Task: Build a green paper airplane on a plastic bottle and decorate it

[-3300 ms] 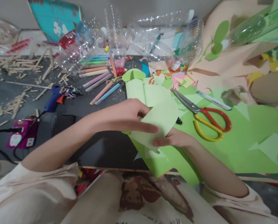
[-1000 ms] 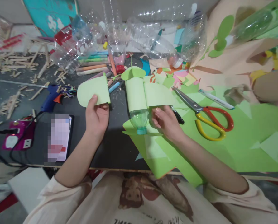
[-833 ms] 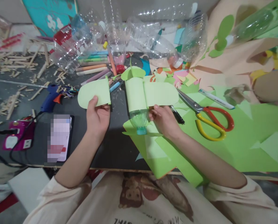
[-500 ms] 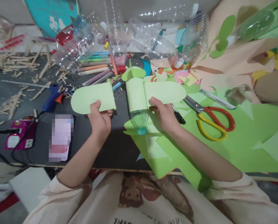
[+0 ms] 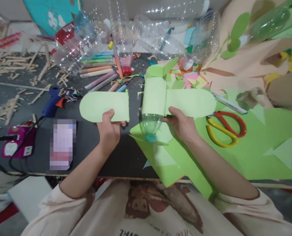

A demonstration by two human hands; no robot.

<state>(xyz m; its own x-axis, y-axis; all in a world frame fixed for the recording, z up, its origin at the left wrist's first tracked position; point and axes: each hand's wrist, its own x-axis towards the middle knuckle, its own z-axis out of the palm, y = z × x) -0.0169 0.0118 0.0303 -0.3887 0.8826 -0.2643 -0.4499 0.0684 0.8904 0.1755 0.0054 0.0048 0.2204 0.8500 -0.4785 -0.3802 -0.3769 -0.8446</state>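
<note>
The left hand (image 5: 109, 132) pinched a loose flap (image 5: 94, 106); the right hand (image 5: 184, 126) gripped the paper wing (image 5: 193, 101) on the bottle (image 5: 151, 123), which was between the hands, over the table (image 5: 118, 165); paper and bottle looked light, the paper easily creased, best held near straight edges.

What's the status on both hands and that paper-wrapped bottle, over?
Left hand pinching pale green paper piece, apart from paper-wrapped bottle. Right hand gripping matching flap at bottle's side. Scissors partly hidden behind that flap.

Left-hand paper flap (image 5: 94, 104) pale green; bottle cap (image 5: 151, 137) teal.
</note>
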